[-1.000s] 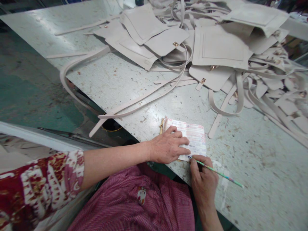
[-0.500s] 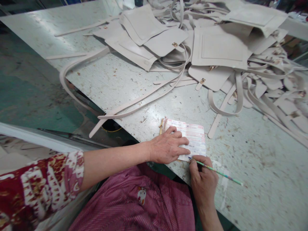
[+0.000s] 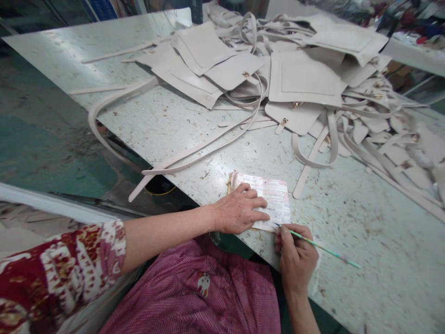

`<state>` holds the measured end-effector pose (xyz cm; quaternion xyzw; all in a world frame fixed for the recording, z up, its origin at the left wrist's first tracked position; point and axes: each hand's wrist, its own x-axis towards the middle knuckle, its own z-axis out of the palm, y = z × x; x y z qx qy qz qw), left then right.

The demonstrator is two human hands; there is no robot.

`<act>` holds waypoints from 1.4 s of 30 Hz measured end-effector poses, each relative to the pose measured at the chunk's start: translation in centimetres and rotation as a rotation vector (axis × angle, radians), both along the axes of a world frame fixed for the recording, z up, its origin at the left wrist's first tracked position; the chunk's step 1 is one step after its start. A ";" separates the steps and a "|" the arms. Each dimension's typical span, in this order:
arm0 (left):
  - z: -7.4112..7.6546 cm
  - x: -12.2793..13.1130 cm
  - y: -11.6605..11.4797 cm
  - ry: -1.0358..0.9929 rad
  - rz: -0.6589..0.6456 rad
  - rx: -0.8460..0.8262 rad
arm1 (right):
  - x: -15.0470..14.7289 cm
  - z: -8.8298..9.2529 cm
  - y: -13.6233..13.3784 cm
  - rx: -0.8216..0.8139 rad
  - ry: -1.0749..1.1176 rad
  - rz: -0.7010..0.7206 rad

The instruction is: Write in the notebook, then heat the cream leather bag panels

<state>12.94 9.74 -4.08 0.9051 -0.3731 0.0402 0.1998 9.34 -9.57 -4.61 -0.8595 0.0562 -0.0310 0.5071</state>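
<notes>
Leftward, green floor (image 3: 45,134) spreads at nine o'clock from the paper (image 3: 276,197) on the scuffed surface (image 3: 368,232). At eight, the left hand (image 3: 239,211) rests over the paper, grip released; pale bags (image 3: 304,76) heap between twelve and one; at five, the right hand (image 3: 299,257) has a pen (image 3: 325,251) in its grip.

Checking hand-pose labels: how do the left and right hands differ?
The left hand lies back-up, fingers spread on the printed paper; the right hand is curled, gripping a thin green pen.
The left hand covers part of the page; the right hand sits near its lower right corner.
Both hands are bare and at the table's near edge.
</notes>
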 end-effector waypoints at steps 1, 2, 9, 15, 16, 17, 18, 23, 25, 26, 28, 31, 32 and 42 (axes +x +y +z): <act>0.1 -0.1 0.0 -0.003 0.004 0.004 | -0.1 0.3 0.1 0.088 0.026 -0.037; 0.2 -0.2 -0.1 -0.007 0.008 0.009 | -0.2 0.6 0.3 0.166 0.045 -0.062; 0.9 -0.8 -0.1 -0.044 0.007 0.032 | 0.4 3.2 1.1 0.470 0.145 -0.127; 1.3 -1.3 -0.1 -0.090 0.004 0.051 | 2.7 3.1 2.2 0.555 0.063 -0.022; 1.4 -1.3 -0.1 -0.099 0.003 0.047 | 3.1 2.7 2.4 0.567 0.052 -0.011; 1.3 -1.4 -0.1 -0.109 0.004 0.037 | 3.6 2.2 2.5 0.589 0.047 -0.008; 1.3 -1.5 0.0 -0.119 0.006 0.016 | 4.0 1.8 2.6 0.622 0.046 -0.010; 1.2 -2.2 0.7 -0.147 0.026 -0.213 | 4.9 0.4 2.2 0.813 0.072 -0.018; 1.5 -2.7 1.2 -0.142 0.051 -0.290 | 4.9 0.4 2.0 0.847 0.084 -0.011; 1.6 -2.9 1.5 -0.139 0.067 -0.317 | 4.9 0.4 1.9 0.858 0.089 -0.007; 2.0 -3.5 2.0 -0.131 0.094 -0.351 | 4.7 0.5 1.8 0.873 0.096 0.003; 2.3 -4.2 2.6 -0.103 0.129 -0.387 | 4.6 0.4 1.8 0.880 0.100 0.018; 2.3 -4.4 2.7 -0.092 0.139 -0.396 | 4.6 0.4 1.8 0.881 0.098 0.021; 1.3 -5.2 2.4 -0.016 0.179 -0.415 | 4.6 0.1 1.8 0.877 0.065 0.031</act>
